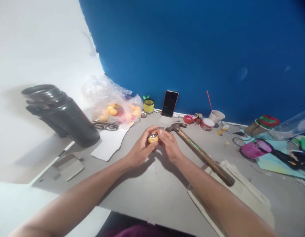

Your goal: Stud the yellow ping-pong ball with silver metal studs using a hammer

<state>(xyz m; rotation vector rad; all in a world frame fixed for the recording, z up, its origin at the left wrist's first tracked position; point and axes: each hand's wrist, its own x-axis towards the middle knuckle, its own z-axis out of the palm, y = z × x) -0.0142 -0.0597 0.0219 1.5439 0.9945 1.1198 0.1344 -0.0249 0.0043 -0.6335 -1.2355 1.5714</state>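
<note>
A small yellow ball (153,138) with dark and pale spots on its upper side is held above the grey table (152,187), near the middle of the view. My left hand (141,147) is closed round its left side, thumb along the front. The fingertips of my right hand (170,144) are pinched together at the ball's right edge; whether they grip anything besides the ball is too small to tell. Just right of my right hand lies a claw hammer (203,154), its head beyond my fingers and its wooden handle slanting toward the lower right.
A large dark flask (65,115) stands at left, beside a plastic bag of orange balls (113,110) and white paper (110,143). A phone (169,103) leans on the blue wall. Paint pots, a paper cup (216,116), a cloth (251,194) and a purple cup (256,148) are at right.
</note>
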